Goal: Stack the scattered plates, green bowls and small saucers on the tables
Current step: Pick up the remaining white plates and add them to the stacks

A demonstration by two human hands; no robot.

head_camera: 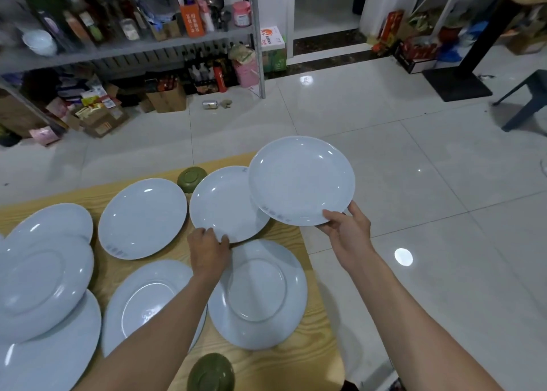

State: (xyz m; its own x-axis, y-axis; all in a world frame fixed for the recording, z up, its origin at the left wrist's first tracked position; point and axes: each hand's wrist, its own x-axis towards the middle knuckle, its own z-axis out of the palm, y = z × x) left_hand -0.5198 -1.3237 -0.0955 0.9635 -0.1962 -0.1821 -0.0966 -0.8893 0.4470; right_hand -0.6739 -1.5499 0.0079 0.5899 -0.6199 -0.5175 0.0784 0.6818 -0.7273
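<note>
Green bowl (211, 373), upturned, sits at the near edge of the wooden table (310, 358). Past it, two white plates lie face down: left plate (142, 296) under the left forearm, right plate (257, 294) beside it. Left hand (208, 248): fingers curled over the near rim of the upright plate (225, 204) on the table. Right hand (346, 231): pinches the raised plate (302, 180) by its near rim, thumb on top. This plate overlaps the upright plate's right side and hangs over the table's right edge. Second green bowl (192, 179) sits upturned at the far edge. Cluttered shelves (133, 44) stand beyond.
</note>
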